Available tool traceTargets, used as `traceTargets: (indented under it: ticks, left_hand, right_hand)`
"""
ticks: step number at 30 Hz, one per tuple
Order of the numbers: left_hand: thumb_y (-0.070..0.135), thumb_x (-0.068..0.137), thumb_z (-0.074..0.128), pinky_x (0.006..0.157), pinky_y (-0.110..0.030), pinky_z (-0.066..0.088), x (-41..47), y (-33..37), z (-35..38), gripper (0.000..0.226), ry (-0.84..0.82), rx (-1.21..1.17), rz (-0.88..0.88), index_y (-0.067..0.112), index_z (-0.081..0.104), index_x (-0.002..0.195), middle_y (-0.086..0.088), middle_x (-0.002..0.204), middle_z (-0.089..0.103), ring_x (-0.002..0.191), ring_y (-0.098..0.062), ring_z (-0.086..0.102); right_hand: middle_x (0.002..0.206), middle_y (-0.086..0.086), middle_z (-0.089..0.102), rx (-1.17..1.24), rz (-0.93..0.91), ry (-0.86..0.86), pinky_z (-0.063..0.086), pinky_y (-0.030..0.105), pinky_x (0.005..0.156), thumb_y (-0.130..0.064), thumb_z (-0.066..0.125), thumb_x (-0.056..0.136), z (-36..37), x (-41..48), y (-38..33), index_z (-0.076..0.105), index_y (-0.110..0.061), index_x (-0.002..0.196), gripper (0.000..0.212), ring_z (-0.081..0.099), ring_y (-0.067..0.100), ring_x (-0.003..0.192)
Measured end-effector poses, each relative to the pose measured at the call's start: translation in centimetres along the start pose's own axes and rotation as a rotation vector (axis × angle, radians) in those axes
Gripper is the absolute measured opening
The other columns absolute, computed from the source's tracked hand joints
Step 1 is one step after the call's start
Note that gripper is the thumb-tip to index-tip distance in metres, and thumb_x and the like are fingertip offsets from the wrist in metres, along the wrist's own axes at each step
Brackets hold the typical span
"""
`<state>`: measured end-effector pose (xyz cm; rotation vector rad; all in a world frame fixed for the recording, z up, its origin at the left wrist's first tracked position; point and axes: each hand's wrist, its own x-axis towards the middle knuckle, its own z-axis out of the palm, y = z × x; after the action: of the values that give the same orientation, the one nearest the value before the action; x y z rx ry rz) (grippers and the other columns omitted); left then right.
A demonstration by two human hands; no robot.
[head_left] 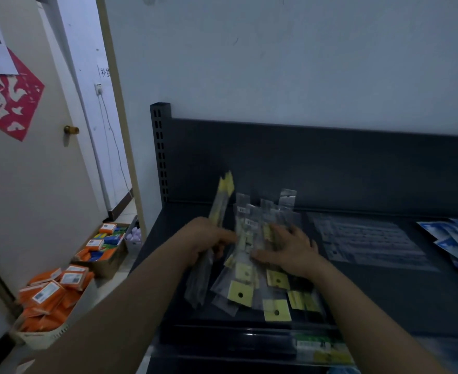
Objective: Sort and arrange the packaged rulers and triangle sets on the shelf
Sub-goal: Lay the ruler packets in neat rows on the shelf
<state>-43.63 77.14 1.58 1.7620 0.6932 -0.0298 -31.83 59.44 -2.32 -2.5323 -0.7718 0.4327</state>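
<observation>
Mid-gather: left hand [206,238] grips ruler bundle [220,205], right hand [290,247] flat, fingers spread, on loose pile [245,290] on shelf [384,300]; next likely feed another pack into the bundle.

You can read only the handwritten 补货 on the white wall sign [105,72]. The red door decoration [9,101] and the labels on the packaged rulers [241,294] are too blurred.

Hands: two, left hand [206,240] and right hand [288,249].
Ruler bundle [219,209]: one; packs inside blurred, not countable.
Loose pack heap [252,265]: four yellow header cards with a visible punch hole; packs overlap, total unclear.
Clear flat packs [368,238]: one stack.
Blue packs [454,238]: at least three.
Floor containers: two, cardboard box [109,263] and white basket [41,340].
</observation>
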Motion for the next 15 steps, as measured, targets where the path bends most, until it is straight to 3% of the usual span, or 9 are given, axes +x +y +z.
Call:
traceTargets:
  ticks: [4,7,15]
  left_hand:
    - [0.013,0.065,0.086,0.064,-0.035,0.058,1.2,0.4,2.3,0.036,-0.022,0.068,-0.015,0.001,0.061,0.088,-0.017,0.087,0.070,0.072,-0.026,0.066]
    - [0.013,0.067,0.086,0.053,-0.028,0.051,1.8,1.2,3.3,0.036,0.020,0.157,0.011,0.005,0.056,0.085,-0.012,0.084,0.066,0.068,-0.021,0.063]
    - [-0.003,0.076,0.077,0.042,-0.022,0.050,1.5,1.3,1.3,0.032,0.029,-0.010,0.009,-0.006,0.060,0.103,-0.016,0.082,0.064,0.062,-0.020,0.061]
  right_hand:
    - [0.157,0.000,0.012,0.221,-0.026,0.007,0.027,0.044,0.115,-0.049,0.073,0.074,-0.6,0.4,1.4,0.028,-0.040,0.145,0.085,0.022,0.027,0.142]
    - [0.156,-0.003,0.016,0.292,-0.049,0.028,0.032,0.033,0.111,-0.034,0.075,0.079,-0.4,0.5,2.0,0.033,-0.036,0.144,0.078,0.028,0.023,0.139]
    - [0.156,-0.003,0.016,0.359,-0.040,0.035,0.029,0.046,0.114,-0.037,0.075,0.077,-0.1,0.6,2.5,0.039,-0.038,0.140,0.073,0.024,0.025,0.140]
